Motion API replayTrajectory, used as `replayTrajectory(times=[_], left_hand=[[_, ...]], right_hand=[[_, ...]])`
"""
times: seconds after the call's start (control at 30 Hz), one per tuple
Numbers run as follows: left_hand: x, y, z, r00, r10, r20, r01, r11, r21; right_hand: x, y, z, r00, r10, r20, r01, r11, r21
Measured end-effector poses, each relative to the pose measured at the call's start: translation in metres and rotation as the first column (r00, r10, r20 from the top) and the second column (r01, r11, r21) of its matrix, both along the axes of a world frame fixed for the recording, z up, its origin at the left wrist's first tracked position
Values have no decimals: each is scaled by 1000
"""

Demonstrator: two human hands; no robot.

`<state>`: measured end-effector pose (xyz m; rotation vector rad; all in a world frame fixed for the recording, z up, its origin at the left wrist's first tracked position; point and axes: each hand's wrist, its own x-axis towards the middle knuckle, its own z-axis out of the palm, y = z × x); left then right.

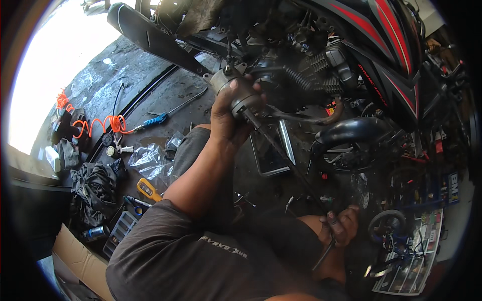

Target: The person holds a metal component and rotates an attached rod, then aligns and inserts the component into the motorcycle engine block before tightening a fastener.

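My left hand (228, 108) is wrapped round a metal cylindrical housing (223, 80) with small mounting tabs, held up beside the motorcycle engine (326, 70). A long dark rod (287, 163) runs from the housing's lower end down to the right. Low on the right, my right hand (339, 228) has its fingers closed round this rod, whose end sticks out below them. Under the rod a silver U-shaped metal frame (288, 148) lies on the dark floor.
A black-and-red fairing (386, 40) and a wheel (351, 150) fill the upper right. At left are an orange coiled hose (108, 123) with an air gun (155, 120), a crumpled dark cloth (93, 193), a yellow meter (148, 190), a parts organizer (120, 231) and cardboard (80, 261).
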<state>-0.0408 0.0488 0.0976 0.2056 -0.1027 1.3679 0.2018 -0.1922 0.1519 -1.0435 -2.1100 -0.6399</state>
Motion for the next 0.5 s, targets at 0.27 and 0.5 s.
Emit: replayTrajectory(times=[0.27,0.5], left_hand=[[4,4,-3,982,133,-135,-146,985,-94],[-3,6,-2,937,248,-248,-251,968,20]], right_hand=[[6,1,-15,979,-91,183,67,989,135],[3,9,-24,994,-85,65,88,996,-35]])
